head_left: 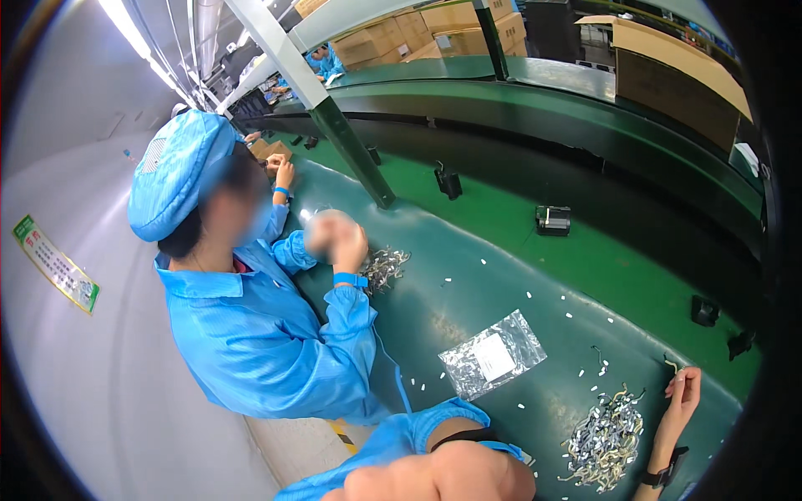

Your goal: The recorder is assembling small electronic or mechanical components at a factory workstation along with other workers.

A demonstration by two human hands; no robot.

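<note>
My right hand [685, 388], at the right edge of the table, pinches a short yellowish wire lead [672, 364] between thumb and fingers. Close below it lies a pile of short wire leads with white connectors [603, 438]. My left hand [447, 478] is large at the bottom edge, its knuckles bent; the fingertips and anything in them are hidden. A clear plastic bag with a white label [493, 356] lies flat on the green table [468, 288], beyond my left hand. Small white connector pieces [529, 295] are scattered about it.
A co-worker [259, 334] in blue sits at left, both hands raised over another wire pile [386, 269]. Black fixtures [552, 220] stand along the green strip behind the table. A green-and-white post [351, 150] rises at the table's far edge. Cardboard boxes [459, 40] are stacked beyond.
</note>
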